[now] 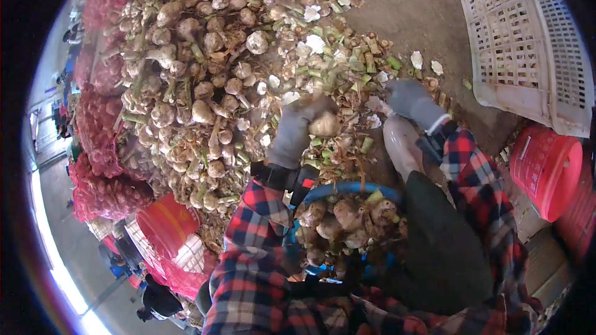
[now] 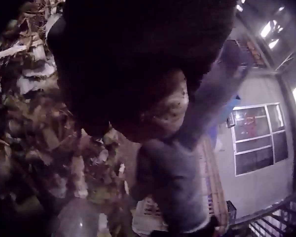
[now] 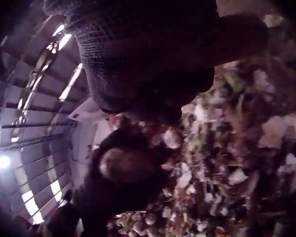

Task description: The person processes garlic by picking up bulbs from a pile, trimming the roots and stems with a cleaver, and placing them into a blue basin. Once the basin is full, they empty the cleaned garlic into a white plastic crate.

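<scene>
My left hand [image 1: 292, 130], in a grey knit glove, holds a garlic bulb [image 1: 325, 125] over the heap of trimmings. In the left wrist view the pale bulb [image 2: 168, 106] shows beneath the dark glove. To the right, my gloved right hand [image 1: 417, 104] is apart from the bulb, over cut stalks and skins. The right wrist view has this hand [image 3: 148, 54] dark, with its fingers bent; I cannot tell what it holds. Between my legs stands a blue-rimmed container [image 1: 372, 187] with several garlic bulbs [image 1: 347, 214] in it.
A large heap of garlic with stalks [image 1: 205, 74] lies ahead and left, cut stalks [image 1: 366, 56] beside it. Red mesh sacks [image 1: 99, 130] and a red bucket [image 1: 167, 223] stand left. At right are a white crate [image 1: 509, 37], another red bucket [image 1: 540, 167] and my pale shoe [image 1: 402, 142].
</scene>
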Motion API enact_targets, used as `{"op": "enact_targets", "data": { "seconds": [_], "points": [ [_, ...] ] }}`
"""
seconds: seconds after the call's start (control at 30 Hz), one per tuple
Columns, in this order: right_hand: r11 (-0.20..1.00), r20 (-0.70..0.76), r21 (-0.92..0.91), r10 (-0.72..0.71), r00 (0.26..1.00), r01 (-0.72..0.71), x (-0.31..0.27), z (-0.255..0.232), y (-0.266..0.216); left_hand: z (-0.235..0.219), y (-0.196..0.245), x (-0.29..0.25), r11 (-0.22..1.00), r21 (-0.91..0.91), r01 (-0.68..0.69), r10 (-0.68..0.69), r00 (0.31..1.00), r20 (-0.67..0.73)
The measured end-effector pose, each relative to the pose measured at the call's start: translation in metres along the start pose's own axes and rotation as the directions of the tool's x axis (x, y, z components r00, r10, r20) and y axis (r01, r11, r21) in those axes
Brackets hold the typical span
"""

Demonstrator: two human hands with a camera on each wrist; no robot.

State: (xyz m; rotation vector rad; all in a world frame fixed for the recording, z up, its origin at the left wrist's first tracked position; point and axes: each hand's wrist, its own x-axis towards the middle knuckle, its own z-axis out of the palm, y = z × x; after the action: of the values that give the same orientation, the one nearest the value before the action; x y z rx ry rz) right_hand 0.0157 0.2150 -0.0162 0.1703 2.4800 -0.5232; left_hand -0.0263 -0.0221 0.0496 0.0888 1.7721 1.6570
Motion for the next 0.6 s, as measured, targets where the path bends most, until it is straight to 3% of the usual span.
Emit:
{"op": "enact_targets", "data": {
  "seconds": [0.03, 0.07, 0.1, 0.13, 0.17, 0.2, 0.23, 0.27, 0.3, 0.37, 0.43, 0.53, 0.6],
  "points": [
    [1.0, 0.001, 0.001, 0.0, 1.0, 0.0, -0.005, 0.002, 0.007, -0.002, 0.003, -0.003, 0.997, 0.073, -0.038, 0.037, 0.999, 0.011],
    [0.991, -0.111, 0.093, 0.105, 0.988, -0.094, -0.015, 0.003, 0.01, 0.005, 0.012, -0.011, 0.812, 0.491, -0.316, 0.363, 0.932, -0.001],
    [0.963, -0.206, 0.195, 0.224, 0.952, -0.185, -0.027, 0.006, 0.012, 0.006, 0.001, -0.013, 0.887, 0.376, -0.27, 0.33, 0.938, -0.103],
    [0.961, -0.201, 0.195, 0.235, 0.951, -0.196, -0.033, 0.008, 0.011, 0.005, -0.016, -0.009, 0.939, 0.249, -0.236, 0.287, 0.937, -0.197],
    [0.984, -0.179, 0.132, 0.141, 0.974, -0.118, -0.035, 0.001, -0.003, -0.001, -0.033, -0.003, 0.979, 0.137, -0.15, 0.179, 0.956, -0.234],
    [0.997, -0.146, 0.073, 0.047, 0.988, -0.037, -0.038, -0.003, -0.016, 0.004, -0.044, 0.003, 0.926, 0.314, -0.209, 0.302, 0.91, -0.285],
    [0.996, -0.142, 0.075, 0.054, 0.988, -0.044, -0.043, -0.005, -0.028, 0.003, -0.054, 0.005, 0.904, 0.373, -0.207, 0.294, 0.937, -0.191],
    [0.986, -0.154, 0.056, -0.145, 0.977, 0.155, -0.046, -0.007, -0.039, 0.004, -0.055, 0.006, 0.876, 0.432, -0.214, 0.282, 0.954, -0.099],
    [0.936, -0.162, 0.034, -0.34, 0.926, 0.35, -0.047, -0.011, -0.049, 0.002, -0.062, 0.007, 0.763, 0.61, -0.214, 0.293, 0.956, -0.031],
    [0.925, -0.161, 0.017, -0.372, 0.914, 0.379, -0.051, -0.02, -0.065, 0.001, -0.072, 0.008, 0.511, 0.836, -0.201, 0.302, 0.952, 0.045],
    [0.907, -0.175, 0.009, -0.414, 0.893, 0.422, -0.049, -0.02, -0.073, 0.0, -0.079, 0.007, 0.359, 0.915, -0.182, 0.297, 0.952, 0.073],
    [0.878, -0.306, -0.009, -0.457, 0.835, 0.478, -0.045, -0.008, -0.073, 0.003, -0.086, 0.008, 0.248, 0.955, -0.161, 0.302, 0.95, 0.082],
    [0.887, -0.275, 0.029, -0.436, 0.857, 0.461, -0.044, -0.006, -0.072, 0.007, -0.084, 0.0, 0.195, 0.97, -0.148, 0.325, 0.942, 0.078]
  ]
}}
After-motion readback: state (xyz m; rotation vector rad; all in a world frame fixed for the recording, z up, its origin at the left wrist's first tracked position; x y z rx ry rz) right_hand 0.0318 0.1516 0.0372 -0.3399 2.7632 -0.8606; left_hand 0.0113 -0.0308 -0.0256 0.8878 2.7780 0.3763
